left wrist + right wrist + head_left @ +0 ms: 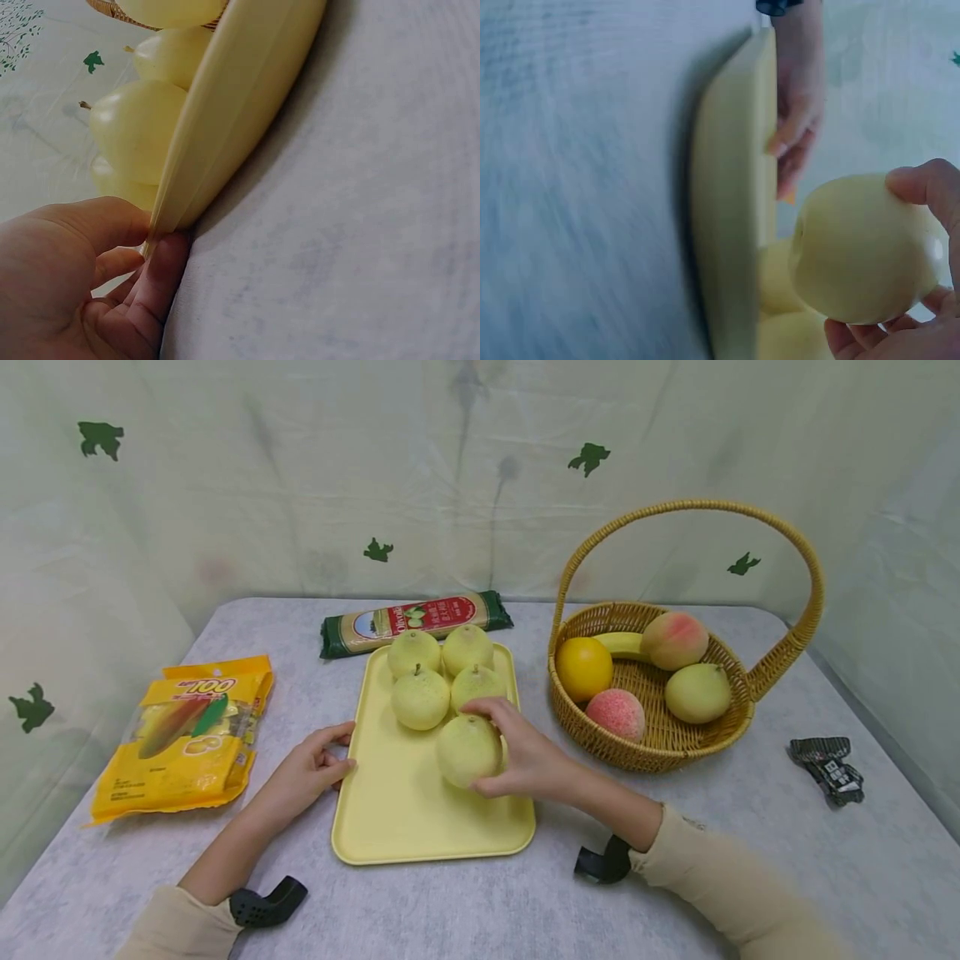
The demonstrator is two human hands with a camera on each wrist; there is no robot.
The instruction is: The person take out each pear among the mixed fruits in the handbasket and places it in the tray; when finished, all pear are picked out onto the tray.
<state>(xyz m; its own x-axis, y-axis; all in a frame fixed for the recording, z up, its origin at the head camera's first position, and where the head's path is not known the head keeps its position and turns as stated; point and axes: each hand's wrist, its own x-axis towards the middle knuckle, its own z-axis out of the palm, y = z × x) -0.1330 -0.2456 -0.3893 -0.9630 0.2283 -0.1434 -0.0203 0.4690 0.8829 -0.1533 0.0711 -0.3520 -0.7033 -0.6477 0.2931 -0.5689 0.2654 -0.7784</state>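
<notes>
My right hand [528, 753] grips a round, pale yellow-green pear [468, 753], fingers over its far side and thumb at its near side. It is over the right half of a yellow tray [397, 822]; in the right wrist view this pear [866, 251] shows apart from the tray's rim. Several similar pears [421, 697] sit together at the tray's far end. At the left edge, my left hand [311, 766] pinches the rim between thumb and fingers, as the left wrist view shows on the tray's side wall [232, 112].
A wicker basket [652, 760] with a tall handle stands on the right, holding an orange, a banana, peaches and a pear. Behind the tray lies a green-and-red pasta packet [416, 620]. A yellow snack bag [183, 743] lies left, a small black wrapper [828, 770] far right.
</notes>
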